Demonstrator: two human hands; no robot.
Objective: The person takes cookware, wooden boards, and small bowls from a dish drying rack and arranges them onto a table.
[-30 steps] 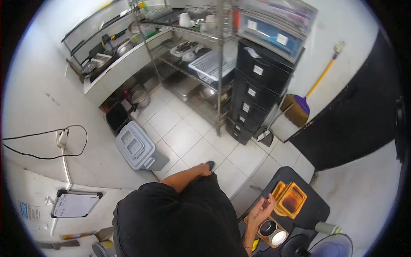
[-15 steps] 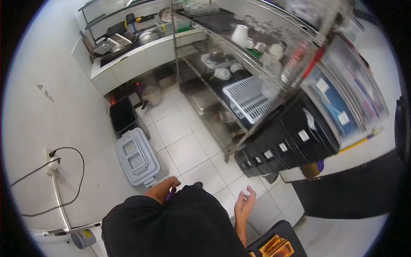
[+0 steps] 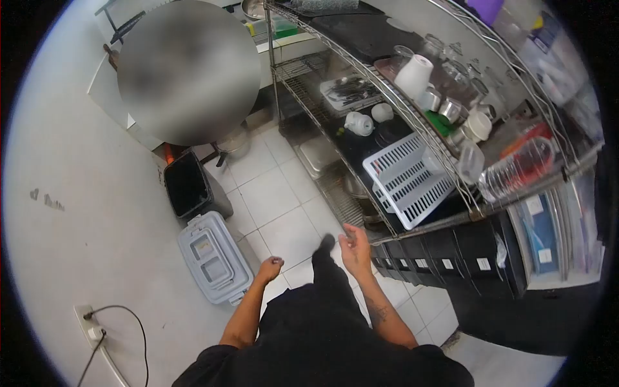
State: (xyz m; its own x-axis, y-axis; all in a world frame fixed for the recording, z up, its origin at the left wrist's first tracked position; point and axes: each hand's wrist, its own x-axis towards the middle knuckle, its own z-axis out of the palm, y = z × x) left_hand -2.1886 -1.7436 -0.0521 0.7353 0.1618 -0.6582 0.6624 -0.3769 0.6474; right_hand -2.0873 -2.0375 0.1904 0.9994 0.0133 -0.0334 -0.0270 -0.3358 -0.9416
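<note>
My left hand (image 3: pixel 271 268) is in front of my body with its fingers curled in, and no object shows in it. It is nearest to a grey storage box (image 3: pixel 216 258) with a clipped lid on the floor at left. My right hand (image 3: pixel 355 250) is raised beside the metal wire shelf (image 3: pixel 422 240), apart from it, fingers loosely bent and apart. Nothing shows in that hand. Just past it, on a shelf level, lies a light grey slotted rack (image 3: pixel 409 180).
A black bin (image 3: pixel 187 184) stands behind the grey box. Glassware, a white cup (image 3: pixel 413 77) and a clear plastic bottle (image 3: pixel 519 169) crowd the upper shelf. Black drawers (image 3: pixel 451 261) are at right. White floor tiles (image 3: pixel 287 232) run between wall and shelf. A blurred patch hides the back left.
The view has moved closer to the shelf. My left hand shows more fully in front of me; my right hand is higher, nearer the shelf. A dark-clad leg is stretched forward.
</note>
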